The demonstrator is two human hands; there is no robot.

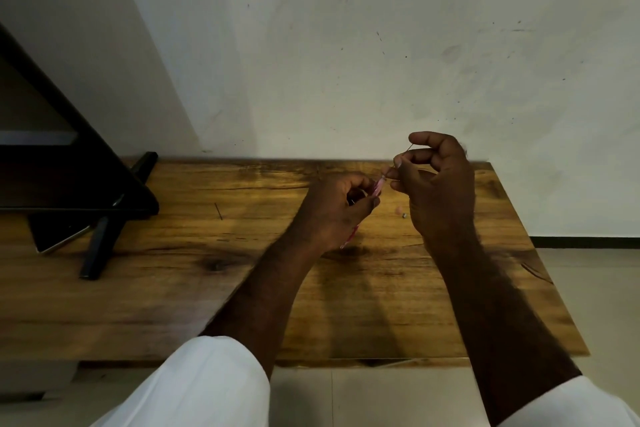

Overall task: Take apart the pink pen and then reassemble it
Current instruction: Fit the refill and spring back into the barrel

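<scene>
hands are held just above the wooden worktop (173,288), near its far edge. the left hand (337,208) is curled round the pink pen (377,188), whose barrel runs through the fist with its open end pointed at the right hand (440,184). a thin refill (409,148) is pinched between the right thumb and forefinger, its lower end at the barrel mouth. two tiny parts, a pinkish piece (400,209) and a metal piece (404,216), lie on the worktop beside the right hand. the pen is judged to be apart; whether the refill is being drawn out or fed back cannot be told. next, the refill must be lined up with the barrel.
</scene>
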